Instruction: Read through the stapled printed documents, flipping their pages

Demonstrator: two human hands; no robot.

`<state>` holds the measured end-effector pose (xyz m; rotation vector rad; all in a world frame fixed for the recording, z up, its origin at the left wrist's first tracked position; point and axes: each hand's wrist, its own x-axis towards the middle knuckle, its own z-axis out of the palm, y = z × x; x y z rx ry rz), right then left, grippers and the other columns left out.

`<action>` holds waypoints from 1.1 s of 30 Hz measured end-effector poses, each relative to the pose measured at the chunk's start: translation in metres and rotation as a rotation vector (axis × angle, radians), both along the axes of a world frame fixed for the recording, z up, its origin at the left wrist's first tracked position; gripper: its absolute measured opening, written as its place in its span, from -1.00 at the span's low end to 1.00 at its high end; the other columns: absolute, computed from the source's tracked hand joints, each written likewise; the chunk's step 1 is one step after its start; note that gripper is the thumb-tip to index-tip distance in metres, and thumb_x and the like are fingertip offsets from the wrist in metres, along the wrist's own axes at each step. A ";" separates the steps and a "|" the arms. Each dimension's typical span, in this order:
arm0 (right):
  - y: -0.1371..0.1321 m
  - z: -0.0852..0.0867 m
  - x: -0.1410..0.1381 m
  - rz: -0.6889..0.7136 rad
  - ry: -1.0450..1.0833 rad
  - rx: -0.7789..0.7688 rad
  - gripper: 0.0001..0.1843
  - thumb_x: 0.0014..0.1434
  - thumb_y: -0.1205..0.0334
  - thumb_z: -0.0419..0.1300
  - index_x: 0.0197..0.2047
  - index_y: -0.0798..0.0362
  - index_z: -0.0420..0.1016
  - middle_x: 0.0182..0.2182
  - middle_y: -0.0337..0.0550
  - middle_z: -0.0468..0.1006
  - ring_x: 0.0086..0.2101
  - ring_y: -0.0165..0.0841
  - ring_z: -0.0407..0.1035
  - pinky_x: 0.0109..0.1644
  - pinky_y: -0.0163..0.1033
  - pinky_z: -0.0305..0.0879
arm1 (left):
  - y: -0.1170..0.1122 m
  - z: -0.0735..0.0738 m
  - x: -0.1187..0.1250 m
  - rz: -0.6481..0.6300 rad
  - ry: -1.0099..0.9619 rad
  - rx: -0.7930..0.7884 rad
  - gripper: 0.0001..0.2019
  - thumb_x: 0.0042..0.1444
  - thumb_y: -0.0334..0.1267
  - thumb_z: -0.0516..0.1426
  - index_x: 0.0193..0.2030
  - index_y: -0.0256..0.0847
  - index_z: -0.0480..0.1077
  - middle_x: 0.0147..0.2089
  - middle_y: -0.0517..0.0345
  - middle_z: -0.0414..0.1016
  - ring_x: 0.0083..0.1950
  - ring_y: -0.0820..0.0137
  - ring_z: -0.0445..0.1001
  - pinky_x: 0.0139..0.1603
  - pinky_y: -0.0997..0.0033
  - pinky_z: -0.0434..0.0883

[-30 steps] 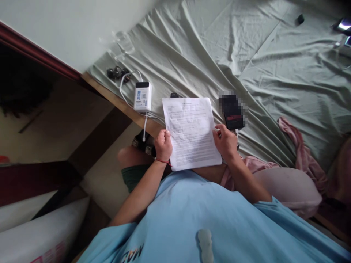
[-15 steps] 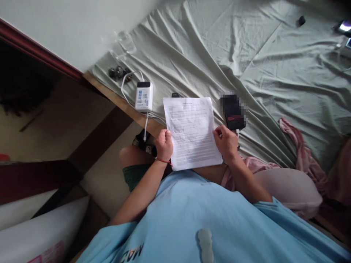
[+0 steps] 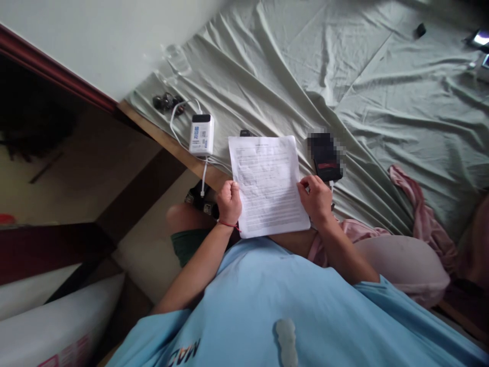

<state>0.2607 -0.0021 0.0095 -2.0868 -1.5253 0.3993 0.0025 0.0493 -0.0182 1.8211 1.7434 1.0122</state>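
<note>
I hold a white printed sheet of paper (image 3: 267, 183) over my lap with both hands. My left hand (image 3: 228, 202) is closed on its left edge, with a red thread round the wrist. My right hand (image 3: 315, 198) pinches its right edge. The sheet faces me, text side up. Just beyond its right corner lies a dark phone (image 3: 325, 155) on the bed, with a cable plugged in near my right hand.
A white power bank (image 3: 201, 134) with a white cable lies near the bed's wooden edge (image 3: 168, 142), dark earbuds (image 3: 165, 101) behind it. A wrinkled pale green sheet (image 3: 344, 76) covers the bed. Pink cloth (image 3: 420, 214) lies at the right. Lit devices (image 3: 479, 41) sit at far right.
The view has shifted very slightly; the paper and both hands stay as they were.
</note>
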 end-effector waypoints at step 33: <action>0.000 -0.006 0.001 0.007 0.001 -0.012 -0.83 0.26 0.14 0.13 -0.32 0.00 0.48 -0.34 -0.14 0.56 -0.33 -0.29 0.37 -0.24 -0.23 0.17 | -0.001 0.001 0.001 0.005 -0.009 0.006 -0.76 0.36 -0.20 -0.01 -0.33 -0.21 0.31 -0.45 0.16 0.35 -0.40 0.40 0.30 -0.32 0.40 0.18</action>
